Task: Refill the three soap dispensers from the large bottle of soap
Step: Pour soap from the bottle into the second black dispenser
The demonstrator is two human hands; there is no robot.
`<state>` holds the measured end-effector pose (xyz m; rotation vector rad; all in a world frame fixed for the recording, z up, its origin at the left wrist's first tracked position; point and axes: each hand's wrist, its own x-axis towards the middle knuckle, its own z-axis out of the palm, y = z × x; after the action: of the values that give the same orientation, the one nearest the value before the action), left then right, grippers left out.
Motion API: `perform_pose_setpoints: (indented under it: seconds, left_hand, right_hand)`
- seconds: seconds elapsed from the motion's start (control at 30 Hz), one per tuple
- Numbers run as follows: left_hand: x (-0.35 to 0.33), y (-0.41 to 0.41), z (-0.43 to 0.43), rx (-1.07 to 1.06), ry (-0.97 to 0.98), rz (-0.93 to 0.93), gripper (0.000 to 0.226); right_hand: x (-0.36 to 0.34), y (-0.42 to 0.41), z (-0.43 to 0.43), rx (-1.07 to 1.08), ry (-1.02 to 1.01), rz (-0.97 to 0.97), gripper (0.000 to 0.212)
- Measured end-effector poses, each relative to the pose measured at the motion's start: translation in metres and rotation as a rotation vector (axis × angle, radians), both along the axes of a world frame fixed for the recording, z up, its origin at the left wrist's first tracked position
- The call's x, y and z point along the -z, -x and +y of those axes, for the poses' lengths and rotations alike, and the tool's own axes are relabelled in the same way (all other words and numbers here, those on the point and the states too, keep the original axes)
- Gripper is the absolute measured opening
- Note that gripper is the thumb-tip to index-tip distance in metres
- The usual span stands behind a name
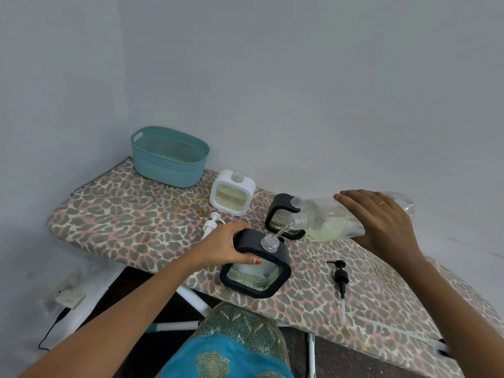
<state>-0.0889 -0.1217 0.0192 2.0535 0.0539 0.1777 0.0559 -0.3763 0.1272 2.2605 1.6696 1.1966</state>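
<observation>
Grey walls met in a corner behind an ironing board (131, 214) with a leopard-print cover. On that board, well beyond the left hand (226, 246), stood a teal basket (169, 170).

The right hand (381, 222) gripped a clear bottle (335, 222) from above, fingers curled over its body. The bottle lay nearly level, its open neck pointing towards the left hand, with pale green soap pooled along its lower side. A thin stream (282, 231) ran from that neck into the open neck of a black dispenser (255, 274).

The left hand held this dispenser by its top left corner, thumb on the front edge. It stood on the board's near edge, just below the bottle's mouth, and was tilted slightly towards the camera.

A second black dispenser (279, 211) stood uncapped behind the bottle's neck, between the two hands and partly hidden by the bottle. A white dispenser (231, 195), also uncapped, stood beyond the left hand, just left of the second black one.

A black pump (341, 276) lay flat on the board below the right hand. A white pump (211, 223) lay just behind the left hand, partly hidden by it.
</observation>
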Motion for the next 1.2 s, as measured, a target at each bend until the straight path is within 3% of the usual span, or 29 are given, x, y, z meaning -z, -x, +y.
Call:
perform_pose_setpoints:
  seconds: [1.2]
  left_hand:
    - [-0.0033, 0.0010, -0.0030, 0.011, -0.015, -0.006, 0.046]
  right_hand:
    - [-0.0044, 0.0013, 0.0001, -0.009, 0.017, -0.012, 0.067]
